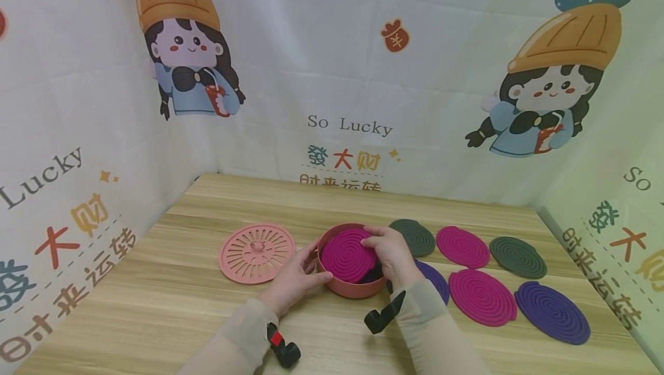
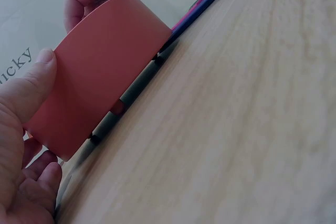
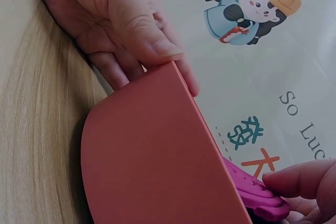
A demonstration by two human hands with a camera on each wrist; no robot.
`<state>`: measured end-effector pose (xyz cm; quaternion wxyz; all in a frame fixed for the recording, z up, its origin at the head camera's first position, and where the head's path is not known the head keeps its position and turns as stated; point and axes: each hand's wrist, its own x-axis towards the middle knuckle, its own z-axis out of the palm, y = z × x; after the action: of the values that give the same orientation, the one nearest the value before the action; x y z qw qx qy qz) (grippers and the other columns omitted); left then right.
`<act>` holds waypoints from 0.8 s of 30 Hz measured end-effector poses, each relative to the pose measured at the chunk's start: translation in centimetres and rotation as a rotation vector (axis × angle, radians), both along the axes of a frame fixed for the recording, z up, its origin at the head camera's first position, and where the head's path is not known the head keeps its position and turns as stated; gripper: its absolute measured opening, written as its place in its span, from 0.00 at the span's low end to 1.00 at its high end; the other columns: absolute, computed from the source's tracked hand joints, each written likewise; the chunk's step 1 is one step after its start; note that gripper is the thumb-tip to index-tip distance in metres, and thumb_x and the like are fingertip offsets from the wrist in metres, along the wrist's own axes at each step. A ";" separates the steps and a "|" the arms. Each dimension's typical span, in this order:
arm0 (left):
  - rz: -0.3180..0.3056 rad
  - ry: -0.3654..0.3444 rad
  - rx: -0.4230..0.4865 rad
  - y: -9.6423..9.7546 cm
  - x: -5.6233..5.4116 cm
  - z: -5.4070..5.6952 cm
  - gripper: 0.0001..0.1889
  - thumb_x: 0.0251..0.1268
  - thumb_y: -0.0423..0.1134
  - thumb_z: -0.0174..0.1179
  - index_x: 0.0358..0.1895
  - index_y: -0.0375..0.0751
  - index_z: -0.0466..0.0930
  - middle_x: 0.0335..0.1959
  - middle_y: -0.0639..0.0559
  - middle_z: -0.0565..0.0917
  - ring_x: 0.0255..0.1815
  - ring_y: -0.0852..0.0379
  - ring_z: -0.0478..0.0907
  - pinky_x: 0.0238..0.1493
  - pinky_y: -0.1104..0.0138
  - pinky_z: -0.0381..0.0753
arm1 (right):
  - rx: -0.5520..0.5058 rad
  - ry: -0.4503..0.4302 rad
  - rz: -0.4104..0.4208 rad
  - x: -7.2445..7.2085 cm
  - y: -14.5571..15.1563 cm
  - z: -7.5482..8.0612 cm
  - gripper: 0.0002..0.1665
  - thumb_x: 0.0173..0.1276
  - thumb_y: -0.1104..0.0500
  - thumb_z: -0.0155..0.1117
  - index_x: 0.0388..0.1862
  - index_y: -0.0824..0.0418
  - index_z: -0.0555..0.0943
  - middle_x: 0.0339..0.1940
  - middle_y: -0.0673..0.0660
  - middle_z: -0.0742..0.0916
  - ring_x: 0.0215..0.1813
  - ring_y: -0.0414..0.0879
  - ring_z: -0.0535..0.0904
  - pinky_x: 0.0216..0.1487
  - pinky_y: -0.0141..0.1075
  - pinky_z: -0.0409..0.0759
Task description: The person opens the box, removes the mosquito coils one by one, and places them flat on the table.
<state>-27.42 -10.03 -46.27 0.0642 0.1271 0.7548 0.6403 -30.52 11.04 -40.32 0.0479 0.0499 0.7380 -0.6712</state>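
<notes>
A round coral-red box [image 1: 355, 290] with no lid on it stands on the table. My left hand [image 1: 294, 278] grips its left side, the thumb [image 2: 39, 80] against the wall near the rim. A magenta mosquito coil [image 1: 349, 256] lies tilted in the box's opening, its edge [image 3: 251, 186] rising above the rim in the right wrist view. My right hand [image 1: 395, 253] pinches that coil at its right edge. Something dark shows beneath the coil inside the box, too hidden to make out. The slotted coral lid [image 1: 267, 255] with a small knob lies flat to the left.
Right of the box lie several more mosquito coils in two rows: green [image 1: 413, 239], magenta [image 1: 463, 247] and green [image 1: 519, 257] behind, purple [image 1: 434, 283], magenta [image 1: 482, 298] and purple [image 1: 552, 313] in front. Printed cloth [image 1: 321, 75] hangs behind and beside the wooden table [image 1: 129, 300].
</notes>
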 end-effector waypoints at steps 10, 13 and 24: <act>0.000 0.000 0.001 -0.1 0.0 0.0 0.45 0.55 0.41 0.72 0.75 0.48 0.56 0.72 0.42 0.63 0.72 0.48 0.60 0.70 0.61 0.62 | -0.072 -0.019 0.015 0.0 -0.3 0.1 0.32 0.58 0.78 0.58 0.63 0.69 0.73 0.53 0.66 0.81 0.34 0.41 0.79 0.27 0.26 0.79; -0.004 0.004 0.004 -0.1 0.0 0.0 0.45 0.55 0.41 0.71 0.75 0.48 0.56 0.72 0.42 0.62 0.72 0.47 0.60 0.70 0.60 0.62 | -0.097 -0.029 0.015 0.1 -0.3 0.2 0.33 0.57 0.79 0.57 0.64 0.69 0.72 0.52 0.66 0.81 0.31 0.41 0.79 0.24 0.26 0.79; -0.008 0.007 0.005 -0.1 -0.1 -0.1 0.45 0.54 0.42 0.72 0.75 0.48 0.57 0.72 0.42 0.62 0.72 0.47 0.59 0.71 0.60 0.61 | -0.147 -0.006 -0.018 0.0 0.5 0.4 0.32 0.57 0.79 0.56 0.64 0.72 0.70 0.53 0.67 0.80 0.30 0.40 0.80 0.26 0.28 0.81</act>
<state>-27.55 -10.16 -46.36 0.0638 0.1323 0.7529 0.6415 -30.50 11.57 -39.95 0.0475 0.0549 0.6860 -0.7239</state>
